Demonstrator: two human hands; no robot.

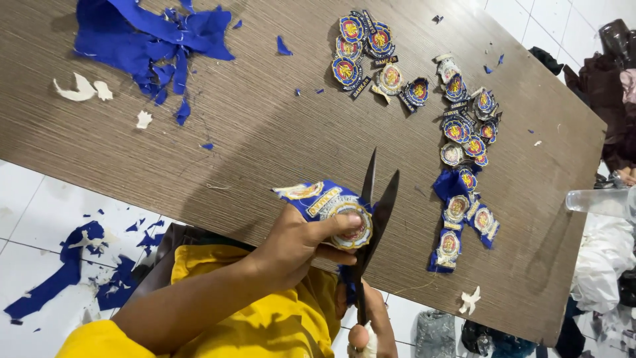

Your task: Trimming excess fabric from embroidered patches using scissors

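A blue fabric strip of round embroidered patches (328,205) is pinched between thumb and fingers of the left hand (298,242), held just above the near edge of the brown wood-grain table (265,132). The open blades of the scissors (372,219) straddle its right end, the handles gripped by the right hand (368,328) below. Cut patches (377,56), another uncut strip (464,219) and blue scraps (152,40) lie across the table, with more scraps on the white tile floor (33,205).

Left hand (298,245) pinches blue patch strip (326,202); right hand (371,325) works open scissors (371,219).
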